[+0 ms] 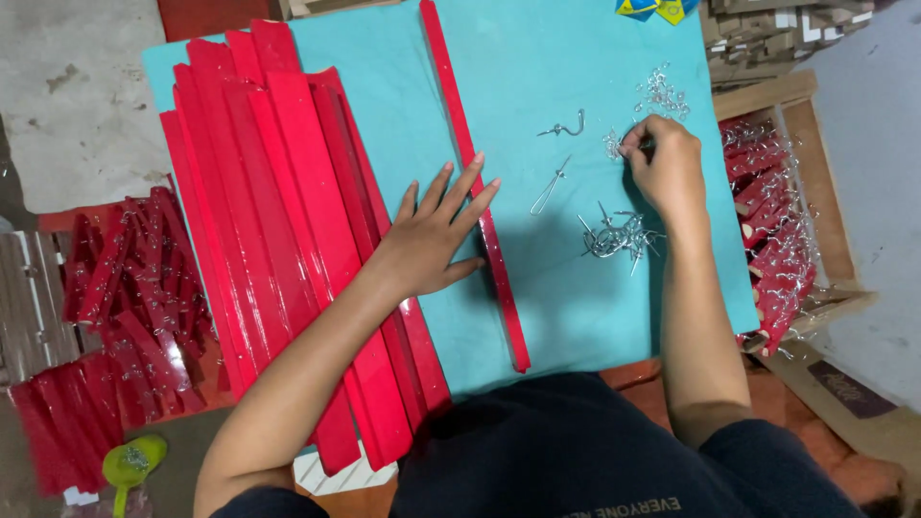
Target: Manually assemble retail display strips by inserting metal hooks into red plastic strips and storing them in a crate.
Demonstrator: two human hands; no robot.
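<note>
Single red strip (475, 187) lay lengthwise on the teal board (537, 67), running from the far edge down toward the person's body, apart from the big stack of red strips (278, 221) on the board's left side. Left hand (436, 235) was flat on top of the single strip, fingers spread apart, palm down, pinning it about midway along, heel of the hand partly over the stack's edge. Right hand (664, 163) sat well right of the strip, fingertips pinched together on a small metal hook in a loose scatter of small hooks (660, 94); exact grip too small to tell. Another pile of metal hooks (614, 235) lay just below the right wrist, and two single hooks (561, 127) lay between strip and right hand. Risks, as a judgement: strip is thin and glossy, so it could slide or pivot under a flat palm if pressure eased; hooks are tangled, so pulling one could drag others along or flick them off the board; forearm could sweep the lower pile. Wooden crate of finished red pieces (772, 230) at right, more red pieces on floor (125, 278) at left
</note>
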